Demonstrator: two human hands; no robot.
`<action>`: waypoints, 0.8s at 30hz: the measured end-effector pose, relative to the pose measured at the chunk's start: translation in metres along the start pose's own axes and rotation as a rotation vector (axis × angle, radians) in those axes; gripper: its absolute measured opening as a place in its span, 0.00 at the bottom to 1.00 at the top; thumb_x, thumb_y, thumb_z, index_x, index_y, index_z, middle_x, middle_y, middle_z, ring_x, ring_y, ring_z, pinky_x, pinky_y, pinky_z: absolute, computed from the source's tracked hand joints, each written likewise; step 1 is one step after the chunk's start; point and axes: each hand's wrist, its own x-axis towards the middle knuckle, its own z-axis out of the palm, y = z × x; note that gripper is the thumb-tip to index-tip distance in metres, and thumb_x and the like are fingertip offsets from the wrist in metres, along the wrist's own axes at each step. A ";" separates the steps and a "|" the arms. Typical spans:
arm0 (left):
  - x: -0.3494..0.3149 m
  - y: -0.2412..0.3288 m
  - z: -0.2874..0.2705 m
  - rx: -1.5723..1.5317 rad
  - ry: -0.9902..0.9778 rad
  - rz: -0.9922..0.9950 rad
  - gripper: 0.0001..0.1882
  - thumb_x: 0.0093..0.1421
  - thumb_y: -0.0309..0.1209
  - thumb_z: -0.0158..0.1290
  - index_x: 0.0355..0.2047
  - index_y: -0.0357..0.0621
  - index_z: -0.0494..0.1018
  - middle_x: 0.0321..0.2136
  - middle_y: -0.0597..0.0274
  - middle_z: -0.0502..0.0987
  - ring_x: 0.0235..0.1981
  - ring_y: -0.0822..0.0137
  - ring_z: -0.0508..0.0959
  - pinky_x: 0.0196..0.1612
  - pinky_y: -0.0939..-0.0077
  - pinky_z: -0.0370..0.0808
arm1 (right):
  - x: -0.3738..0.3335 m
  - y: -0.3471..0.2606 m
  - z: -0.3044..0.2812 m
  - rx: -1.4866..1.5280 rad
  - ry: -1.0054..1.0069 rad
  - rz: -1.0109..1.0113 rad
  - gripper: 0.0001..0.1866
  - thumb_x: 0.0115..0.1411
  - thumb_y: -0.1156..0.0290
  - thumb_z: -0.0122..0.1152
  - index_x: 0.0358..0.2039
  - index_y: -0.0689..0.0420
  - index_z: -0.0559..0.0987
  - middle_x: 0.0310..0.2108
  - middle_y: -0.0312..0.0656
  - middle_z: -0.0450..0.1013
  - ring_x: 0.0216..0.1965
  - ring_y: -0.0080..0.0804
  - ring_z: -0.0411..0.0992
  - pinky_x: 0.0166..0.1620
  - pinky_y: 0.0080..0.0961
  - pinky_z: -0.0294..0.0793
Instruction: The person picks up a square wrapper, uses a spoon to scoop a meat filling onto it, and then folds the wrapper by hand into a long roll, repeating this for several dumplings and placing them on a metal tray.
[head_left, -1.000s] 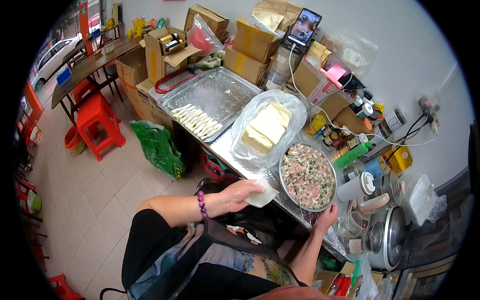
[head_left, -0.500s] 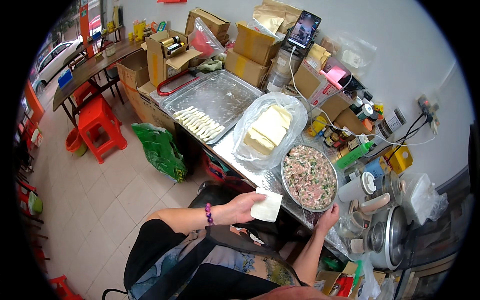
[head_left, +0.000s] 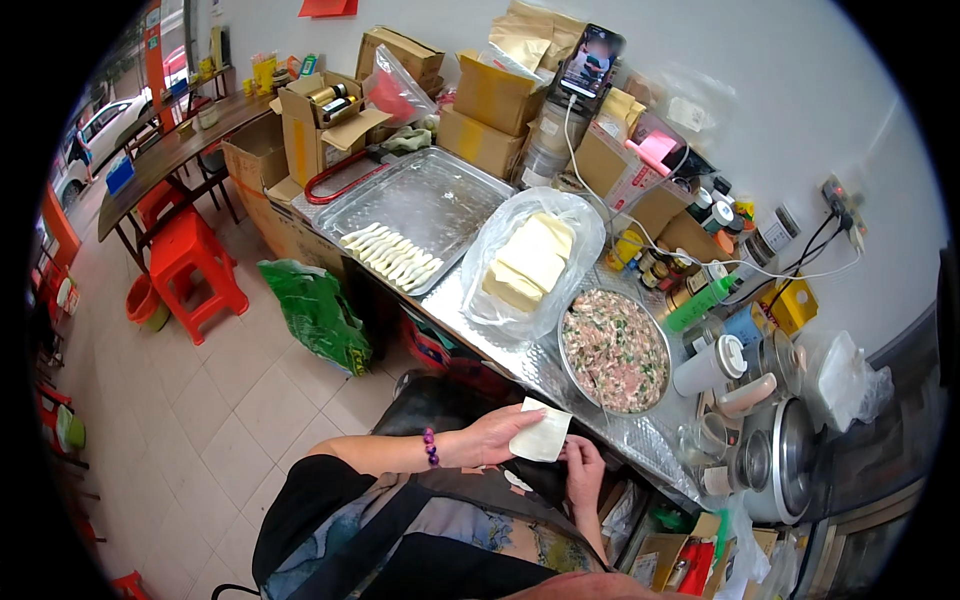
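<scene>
My left hand (head_left: pixel 495 437) is closed on a pale square dough wrapper (head_left: pixel 541 436), held just off the table's near edge. Close by the wrapper's right edge is my right hand (head_left: pixel 583 468), its fingers curled together; whatever is in them, if anything, is too small to make out. A round metal bowl (head_left: pixel 571 378) of minced meat with green bits (head_left: pixel 615 350) stands on the table beyond my hands. To its left, a stack of wrappers (head_left: pixel 530 262) lies in a clear plastic bag (head_left: pixel 478 270). Several rolled dough pieces (head_left: pixel 392 254) lie in a row on a metal tray (head_left: pixel 440 190).
A phone (head_left: pixel 592 62) stands on a holder at the back, its white cable crossing the jars. Cardboard boxes (head_left: pixel 490 95) line the wall. On the right are a white cup (head_left: pixel 712 366) and a lidded pot (head_left: pixel 795 465). A red stool (head_left: pixel 190 260) stands at the left.
My right hand has left the bowl's rim and moved left to the wrapper. My left hand still holds the wrapper, a little lower and further right.
</scene>
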 end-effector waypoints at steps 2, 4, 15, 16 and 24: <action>0.002 -0.006 -0.004 0.032 0.007 -0.012 0.14 0.61 0.31 0.46 0.46 0.37 0.66 0.42 0.57 0.72 0.43 0.63 0.74 0.48 0.66 0.72 | 0.000 0.005 0.010 0.086 -0.039 0.033 0.10 0.58 0.72 0.53 0.37 0.64 0.75 0.31 0.36 0.73 0.30 0.19 0.69 0.37 0.16 0.68; 0.004 -0.014 -0.010 0.082 0.041 -0.014 0.14 0.61 0.31 0.46 0.45 0.38 0.66 0.41 0.57 0.73 0.42 0.63 0.74 0.47 0.66 0.72 | 0.002 -0.007 0.022 0.099 -0.021 0.032 0.09 0.56 0.74 0.55 0.36 0.63 0.75 0.31 0.34 0.73 0.31 0.17 0.68 0.37 0.15 0.67; -0.005 -0.004 -0.035 0.079 0.284 -0.027 0.17 0.60 0.40 0.48 0.43 0.40 0.66 0.40 0.56 0.72 0.41 0.57 0.73 0.47 0.64 0.70 | 0.013 -0.028 0.044 -0.326 0.045 -0.456 0.04 0.50 0.80 0.59 0.29 0.62 0.75 0.25 0.37 0.70 0.25 0.25 0.69 0.28 0.19 0.67; -0.004 -0.003 -0.037 -0.001 0.200 -0.087 0.18 0.60 0.41 0.48 0.42 0.39 0.66 0.40 0.56 0.72 0.41 0.57 0.73 0.47 0.64 0.71 | 0.011 -0.035 0.046 -0.491 0.033 -0.591 0.05 0.49 0.81 0.59 0.29 0.62 0.75 0.26 0.40 0.70 0.25 0.29 0.70 0.28 0.21 0.68; 0.000 -0.002 -0.039 -0.124 0.035 -0.128 0.19 0.63 0.41 0.41 0.47 0.39 0.65 0.41 0.55 0.73 0.42 0.59 0.74 0.47 0.62 0.71 | -0.003 -0.047 0.049 -0.669 -0.233 -0.790 0.06 0.45 0.77 0.62 0.26 0.60 0.76 0.27 0.43 0.71 0.29 0.41 0.71 0.32 0.31 0.71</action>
